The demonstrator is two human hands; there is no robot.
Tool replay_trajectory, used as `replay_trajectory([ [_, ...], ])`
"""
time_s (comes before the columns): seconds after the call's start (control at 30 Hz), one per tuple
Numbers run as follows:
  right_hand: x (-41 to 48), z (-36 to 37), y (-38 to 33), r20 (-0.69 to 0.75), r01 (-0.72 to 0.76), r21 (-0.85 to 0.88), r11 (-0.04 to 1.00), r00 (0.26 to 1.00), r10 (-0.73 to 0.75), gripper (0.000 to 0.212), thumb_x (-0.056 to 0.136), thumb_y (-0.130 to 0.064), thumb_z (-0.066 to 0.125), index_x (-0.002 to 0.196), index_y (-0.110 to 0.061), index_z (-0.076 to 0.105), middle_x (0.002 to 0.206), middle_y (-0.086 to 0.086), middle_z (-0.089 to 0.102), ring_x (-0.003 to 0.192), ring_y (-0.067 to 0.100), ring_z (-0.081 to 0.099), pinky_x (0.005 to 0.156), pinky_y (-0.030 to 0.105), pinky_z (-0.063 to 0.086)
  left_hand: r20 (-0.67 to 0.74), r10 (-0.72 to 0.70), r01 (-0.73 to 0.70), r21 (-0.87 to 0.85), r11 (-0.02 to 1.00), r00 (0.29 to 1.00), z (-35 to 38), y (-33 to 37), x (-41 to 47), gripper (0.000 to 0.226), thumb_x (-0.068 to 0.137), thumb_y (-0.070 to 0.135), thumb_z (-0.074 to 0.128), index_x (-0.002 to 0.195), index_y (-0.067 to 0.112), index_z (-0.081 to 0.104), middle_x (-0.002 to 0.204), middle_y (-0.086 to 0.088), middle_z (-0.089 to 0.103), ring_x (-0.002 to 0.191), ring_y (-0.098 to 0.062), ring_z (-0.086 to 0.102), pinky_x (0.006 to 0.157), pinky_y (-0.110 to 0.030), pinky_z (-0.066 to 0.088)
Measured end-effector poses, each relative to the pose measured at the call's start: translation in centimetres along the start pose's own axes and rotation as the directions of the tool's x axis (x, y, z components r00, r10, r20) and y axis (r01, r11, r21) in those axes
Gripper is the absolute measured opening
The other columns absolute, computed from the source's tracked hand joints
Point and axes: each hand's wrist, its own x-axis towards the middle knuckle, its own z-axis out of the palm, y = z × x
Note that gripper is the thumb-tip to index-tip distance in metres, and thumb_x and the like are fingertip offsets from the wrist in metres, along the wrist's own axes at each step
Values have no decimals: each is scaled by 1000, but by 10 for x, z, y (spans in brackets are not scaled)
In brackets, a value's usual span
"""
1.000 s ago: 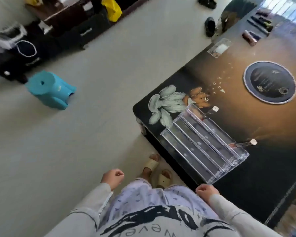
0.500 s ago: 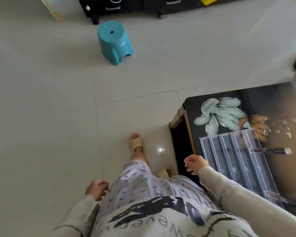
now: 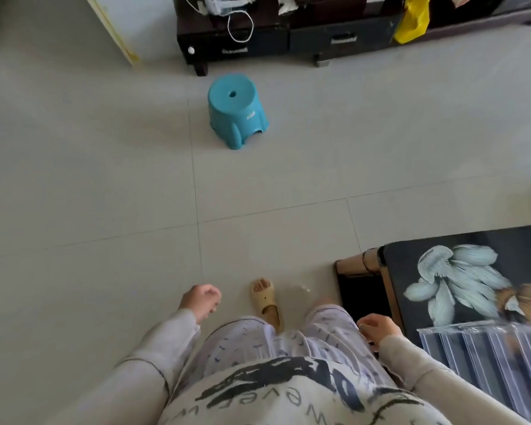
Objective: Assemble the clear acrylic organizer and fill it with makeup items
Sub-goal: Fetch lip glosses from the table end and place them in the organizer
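While the person faces the teal plastic stool, left hand and right hand hang loosely curled and empty, probably idle for walking. The clear acrylic organizer lies untouched on the dark table, just beside the right hand.

Part of the clear acrylic organizer and dark table beyond the right edge, organizer blurry.
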Motion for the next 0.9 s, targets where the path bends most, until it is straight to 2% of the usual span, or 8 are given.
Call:
replay_trajectory([
  [0.13,7,-3,-24,-52,-27,66,997,998,30,15,81,-1,56,73,-11,64,73,11,61,60,23,53,58,22,42,18,64,-64,5,998,998,-26,49,25,31,84,4,51,58,21,55,62,-1,58,54,-18,51,48,-21,36],
  [0.23,19,-12,-45,-45,-38,101,994,998,43,15,81,0,56,77,-10,66,73,11,61,69,23,53,68,27,43,35,90,-90,13,996,995,-33,80,42,31,85,1,51,60,20,54,61,2,57,51,-12,49,41,-16,35],
  [0.33,35,-26,-71,-8,-65,144,988,998,66,21,84,0,51,72,-14,61,70,8,60,71,25,55,64,29,44,58,96,-98,35,995,994,-35,110,59,30,86,2,50,62,20,53,63,2,57,51,-12,49,33,-11,32],
  [0.47,62,-54,-114,17,-71,204,976,997,69,21,87,-2,48,74,-15,57,74,11,59,67,24,52,51,23,40,90,92,-99,85,991,992,-32,154,82,29,85,4,50,62,21,54,64,4,58,51,-11,50,40,-15,36],
  [0.6,87,-96,-159,-12,-55,245,968,998,60,14,87,-3,51,84,-14,58,78,10,59,54,16,51,40,19,43,86,44,-57,165,985,995,-29,198,103,29,84,3,50,60,19,54,65,-4,58,55,-20,49,48,-22,35],
  [0.7,105,-127,-186,-24,-19,267,964,999,26,14,86,-1,51,87,-9,63,82,13,58,54,15,45,50,21,39,72,29,-44,218,975,997,-28,235,116,29,84,5,50,59,20,54,67,-6,59,55,-19,50,48,-21,36],
  [0.8,114,-161,-208,-17,7,230,973,1000,-3,16,88,-3,51,97,-6,64,85,11,59,57,15,52,48,13,41,62,43,-58,258,964,997,-26,277,130,29,83,5,53,58,20,54,72,-10,61,52,-17,52,49,-21,37],
  [0.9,122,-192,-222,-11,10,347,938,1000,-6,25,89,1,46,108,2,61,77,9,58,56,14,51,49,18,41,67,53,-72,310,948,996,-19,316,144,30,83,5,54,57,20,55,75,-12,61,51,-16,53,55,-22,41],
])
